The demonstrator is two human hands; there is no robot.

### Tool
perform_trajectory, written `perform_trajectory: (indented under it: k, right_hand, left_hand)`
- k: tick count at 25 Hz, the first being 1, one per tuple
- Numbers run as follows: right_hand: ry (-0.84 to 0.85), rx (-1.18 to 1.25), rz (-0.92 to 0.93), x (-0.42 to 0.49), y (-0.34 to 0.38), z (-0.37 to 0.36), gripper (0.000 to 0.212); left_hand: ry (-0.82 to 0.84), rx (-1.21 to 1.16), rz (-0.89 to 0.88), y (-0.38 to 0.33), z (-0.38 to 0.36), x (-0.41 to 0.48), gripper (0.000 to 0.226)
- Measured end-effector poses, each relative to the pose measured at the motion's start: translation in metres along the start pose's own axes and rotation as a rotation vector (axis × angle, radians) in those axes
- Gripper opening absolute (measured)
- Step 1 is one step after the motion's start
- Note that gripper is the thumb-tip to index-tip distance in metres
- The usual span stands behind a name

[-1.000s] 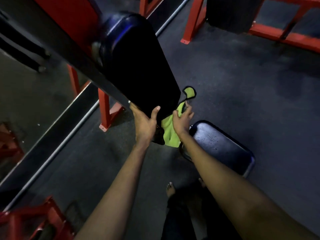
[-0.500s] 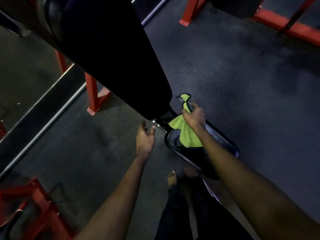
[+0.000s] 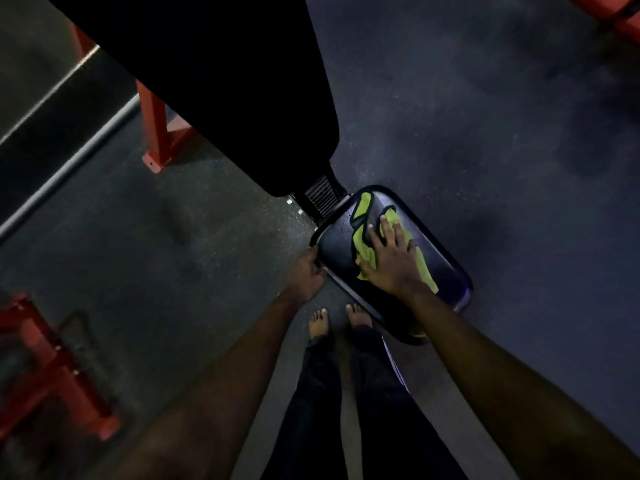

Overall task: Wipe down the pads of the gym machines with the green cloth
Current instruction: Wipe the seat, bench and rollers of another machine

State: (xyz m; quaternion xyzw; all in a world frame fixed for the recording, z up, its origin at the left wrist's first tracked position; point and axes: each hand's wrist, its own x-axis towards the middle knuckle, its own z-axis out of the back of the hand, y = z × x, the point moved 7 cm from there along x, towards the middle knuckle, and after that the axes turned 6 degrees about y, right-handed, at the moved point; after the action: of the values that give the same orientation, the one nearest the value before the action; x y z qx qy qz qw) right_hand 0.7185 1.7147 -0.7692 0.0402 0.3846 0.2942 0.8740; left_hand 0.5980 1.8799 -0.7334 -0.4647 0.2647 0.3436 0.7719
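While the light on my feed is dim, the green cloth (image 3: 365,249) stands out clearly: it lies spread on the black seat pad (image 3: 337,249) just right of centre in the frame, one dark-edged flap reaching toward the pad's upper end and another strip showing past the wrist on the right. I see the right hand (image 3: 391,258) lying flat on top of the cloth, fingers straight and spread wide, palm pressing the fabric onto the pad. The left hand (image 3: 310,271) is at the pad's left corner, its fingers curled round the rim and gripping it. The seat surface looks glossy, with small specks catching the light near its upper end.

A much larger black back pad (image 3: 225,98) slants down from the upper left of the frame and ends just above the seat, joined to it by a ribbed black bracket (image 3: 323,197). A red frame leg (image 3: 159,133) stands on the floor at left of the back pad, and more red frame (image 3: 52,375) blurs into the lower left. Below the seat pad, bare feet (image 3: 318,322) and dark trousers (image 3: 311,410) stand on the speckled floor (image 3: 485,133).
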Motion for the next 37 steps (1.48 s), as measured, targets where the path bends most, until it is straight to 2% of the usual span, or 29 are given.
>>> perform_trajectory:
  k: [2,4,8,11,15,18,20,22,28,31,34,37]
  right_hand:
    - [-0.084,-0.042,0.002,0.011,0.0,-0.001,0.084]
    - [-0.156,-0.074,0.021,0.031,0.0,0.013,0.083]
    - [-0.208,0.012,-0.022,0.073,0.005,0.046,0.076]
    - [-0.227,0.005,-0.003,0.062,0.011,0.04,0.071]
    - [-0.202,-0.128,0.161,0.015,0.014,0.001,0.07]
    - [-0.208,-0.11,0.163,0.026,0.017,0.003,0.072]
    - [-0.232,-0.076,0.131,0.05,0.03,0.015,0.074]
    - [-0.247,-0.105,0.103,0.068,0.046,0.023,0.074]
    - [-0.258,-0.159,0.17,0.026,0.057,-0.009,0.063]
    - [-0.237,-0.216,0.185,-0.019,0.05,-0.043,0.064]
    - [-0.261,-0.179,0.168,-0.01,0.062,-0.045,0.062]
    - [-0.281,-0.169,0.119,0.019,0.087,-0.041,0.064]
  left_hand:
    - [0.062,0.035,-0.031,0.013,-0.022,0.01,0.066]
    - [0.057,0.033,-0.046,0.025,-0.038,0.014,0.072]
    - [-0.077,-0.058,-0.112,0.044,-0.052,0.016,0.081]
    - [-0.191,-0.09,-0.116,0.05,-0.048,0.014,0.078]
    - [-0.284,0.081,-0.222,0.06,-0.057,0.014,0.078]
    - [-0.261,0.148,-0.254,0.07,-0.064,0.018,0.083]
    - [-0.278,0.043,-0.298,0.069,-0.059,0.016,0.081]
    - [-0.299,-0.182,-0.319,0.072,-0.05,0.013,0.075]
    - [-0.177,-0.869,-0.144,0.105,-0.03,0.04,0.048]
    - [-0.078,-0.905,-0.104,0.102,-0.018,0.046,0.035]
    - [-0.051,-0.901,-0.121,0.101,-0.01,0.054,0.028]
    - [-0.015,-0.849,-0.146,0.102,-0.008,0.059,0.044]
